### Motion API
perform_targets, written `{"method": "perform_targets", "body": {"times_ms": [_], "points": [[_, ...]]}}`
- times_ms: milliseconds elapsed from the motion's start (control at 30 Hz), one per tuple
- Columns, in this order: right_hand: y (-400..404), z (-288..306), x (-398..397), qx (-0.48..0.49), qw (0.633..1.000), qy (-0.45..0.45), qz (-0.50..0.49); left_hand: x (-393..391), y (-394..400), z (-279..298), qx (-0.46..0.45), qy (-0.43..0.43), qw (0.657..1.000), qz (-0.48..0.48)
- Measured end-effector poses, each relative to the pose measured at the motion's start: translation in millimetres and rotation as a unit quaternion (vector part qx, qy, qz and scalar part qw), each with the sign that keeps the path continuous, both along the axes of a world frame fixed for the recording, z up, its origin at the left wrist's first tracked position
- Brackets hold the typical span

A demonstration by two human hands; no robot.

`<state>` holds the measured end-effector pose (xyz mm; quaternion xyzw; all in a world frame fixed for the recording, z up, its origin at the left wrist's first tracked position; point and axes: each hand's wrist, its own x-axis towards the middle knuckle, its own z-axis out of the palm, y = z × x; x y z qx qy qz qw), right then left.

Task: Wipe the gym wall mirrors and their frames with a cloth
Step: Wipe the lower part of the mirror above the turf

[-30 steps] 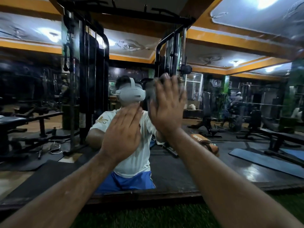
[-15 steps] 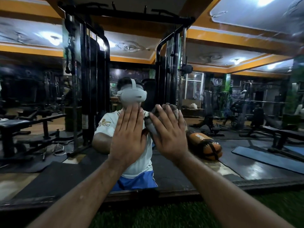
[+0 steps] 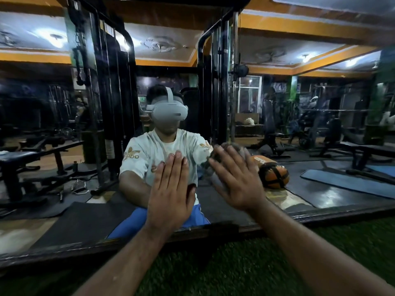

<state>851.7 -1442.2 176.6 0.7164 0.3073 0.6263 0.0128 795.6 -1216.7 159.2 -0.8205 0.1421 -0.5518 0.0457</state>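
Turf (image 3: 245,263): dark green artificial grass is seen across the bottom of the frame, under both forearms.
Left hand (image 3: 171,186): it is held flat against the glass just left of centre, fingers straight and pressed together, pointing up; nothing is held.
Right hand (image 3: 237,178): it is laid flat at centre right, tilted to the upper left, fingers straight and slightly spread, pressing the cloth to the glass.
Cloth (image 3: 210,163): a grey, crumpled rag is trapped between the right palm and the glass; only its edge is shown, past the fingertips and on the thumb side, at frame centre.
Frame (image 3: 320,216): a dark lower rail is seen running across the lower third, just above the turf and below both hands.
Mirror (image 3: 320,129): the wall glass fills the upper 2 thirds of the frame and is touched by the left hand.
Reflection, near: a seated person in a pale T-shirt, blue shorts and a white headset (image 3: 168,113) is shown at centre.
Reflection, middle: an orange and black bag (image 3: 271,171) lies on the floor right of the right hand; a blue mat (image 3: 342,182) lies at the right.
Reflection, far: a black cable machine (image 3: 111,92) stands behind the person, benches are seen at both sides, and orange ceiling bands run along the top.
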Motion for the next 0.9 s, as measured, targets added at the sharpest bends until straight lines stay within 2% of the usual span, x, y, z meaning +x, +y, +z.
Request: {"method": "perform_targets", "body": {"times_ms": [67,167,200,233,333,400,467,533,567,700,767,900], "points": [[-4.5,2.2,5.5,0.091,0.996,0.013,-0.01,1.6,1.4,-1.0,0.006,0.003,1.0,-0.001],[30.9,-17.1,-1.7,0.308,0.95,0.041,-0.002,1.9,1.3,-1.5,0.006,0.007,1.0,0.002],[42.4,-28.9,-5.4,0.324,0.945,0.053,0.0,1.9,0.3,-2.6,0.002,0.008,1.0,0.004],[47.6,-43.5,-8.6,0.297,0.952,0.067,-0.003,1.6,-1.1,-3.1,-0.002,0.008,1.0,0.006],[21.6,-77.8,-13.6,0.104,0.992,0.075,-0.006,-0.9,-4.8,-2.4,-0.01,0.006,1.0,0.007],[-1.6,-75.5,-9.4,0.056,0.995,0.074,-0.019,-6.0,-6.7,-5.2,-0.02,0.01,1.0,0.005],[-2.3,-62.7,-4.8,0.148,0.984,0.091,-0.032,-11.2,-6.1,-16.4,-0.021,0.022,0.999,0.011],[20.9,-62.4,-7.9,0.279,0.953,0.111,-0.035,-16.4,-1.3,-33.3,-0.008,0.043,0.999,0.025],[35.7,-70.3,-12.0,0.306,0.944,0.12,-0.028,-17.4,2.6,-40.8,0.001,0.051,0.998,0.027],[54.6,-118.0,-23.9,0.194,0.97,0.144,-0.03,-17.6,13.7,-49.1,0.014,0.072,0.997,0.015],[44.6,-119.9,-27.4,0.162,0.974,0.154,-0.04,-20.6,12.3,-48.0,0.017,0.086,0.996,0.013],[53.1,-82.1,-27.0,0.212,0.968,0.132,-0.036,-31.6,20.7,-39.1,0.0,0.073,0.997,0.007]]}}
